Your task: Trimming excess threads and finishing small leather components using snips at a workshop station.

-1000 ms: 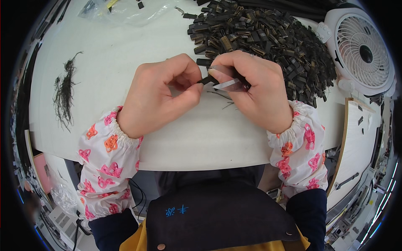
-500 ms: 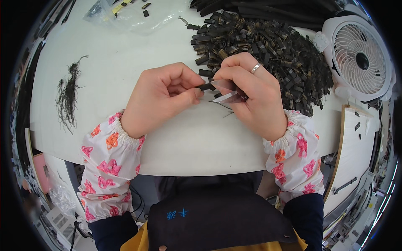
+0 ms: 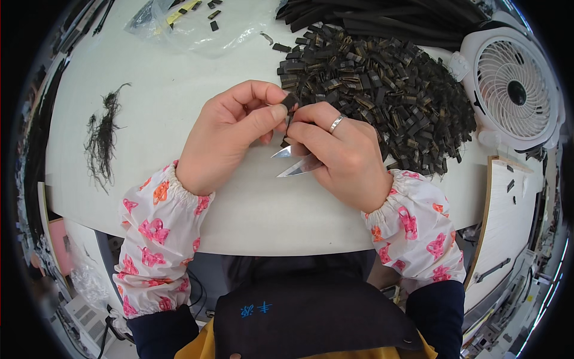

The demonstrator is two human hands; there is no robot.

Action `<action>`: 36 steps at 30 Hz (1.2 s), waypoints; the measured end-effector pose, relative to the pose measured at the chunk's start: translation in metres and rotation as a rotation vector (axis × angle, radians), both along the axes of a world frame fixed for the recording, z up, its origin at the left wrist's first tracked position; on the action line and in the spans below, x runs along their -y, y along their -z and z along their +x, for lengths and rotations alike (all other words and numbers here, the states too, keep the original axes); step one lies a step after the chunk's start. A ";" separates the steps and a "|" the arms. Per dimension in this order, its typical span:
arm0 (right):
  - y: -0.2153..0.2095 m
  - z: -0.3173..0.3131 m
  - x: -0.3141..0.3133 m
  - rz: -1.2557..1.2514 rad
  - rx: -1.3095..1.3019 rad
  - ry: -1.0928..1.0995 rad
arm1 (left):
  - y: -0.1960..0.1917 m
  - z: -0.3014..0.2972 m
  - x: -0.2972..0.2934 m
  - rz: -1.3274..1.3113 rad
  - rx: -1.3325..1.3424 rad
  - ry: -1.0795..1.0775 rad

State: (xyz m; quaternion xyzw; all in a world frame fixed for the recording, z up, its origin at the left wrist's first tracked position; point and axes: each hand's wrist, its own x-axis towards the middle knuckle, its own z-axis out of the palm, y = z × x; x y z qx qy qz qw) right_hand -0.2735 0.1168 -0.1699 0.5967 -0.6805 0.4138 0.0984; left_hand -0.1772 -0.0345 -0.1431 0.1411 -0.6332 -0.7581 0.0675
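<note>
My left hand (image 3: 230, 128) pinches a small black fabric tab (image 3: 290, 100) between thumb and forefinger, above the white table (image 3: 263, 221). Close beside it, my right hand (image 3: 344, 146) is closed around thread snips (image 3: 302, 166). Their two metal blades stick out to the left, spread apart, below the tab and clear of it. The right thumb and fingertips come up against the tab's lower right side, where a dark strand or edge shows; its exact shape is hidden. Just beyond the right hand lies a large heap of similar black tabs (image 3: 382, 90).
A tangle of black thread (image 3: 103, 140) lies on the left of the table. At the back are a clear plastic bag (image 3: 203, 39) with a few tabs and long black fabric strips (image 3: 382, 15). A white fan (image 3: 514, 90) stands far right, a pale board (image 3: 502, 221) below it.
My right hand has moved left and slightly down, and the snips' blades have swung away from the tab to below it. The left hand has tilted the tab upward.
</note>
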 end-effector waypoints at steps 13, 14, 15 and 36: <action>-0.014 -0.016 -0.006 -0.076 -0.077 0.246 | 0.005 0.001 -0.003 0.139 0.069 0.027; -0.015 -0.017 -0.006 -0.052 -0.142 0.258 | 0.005 0.001 -0.004 0.140 0.069 0.028; -0.016 -0.017 -0.006 -0.029 -0.208 0.270 | 0.004 0.001 -0.004 0.135 0.074 0.016; -0.016 -0.013 -0.006 0.042 -0.271 0.227 | 0.007 0.000 -0.008 0.151 0.123 0.045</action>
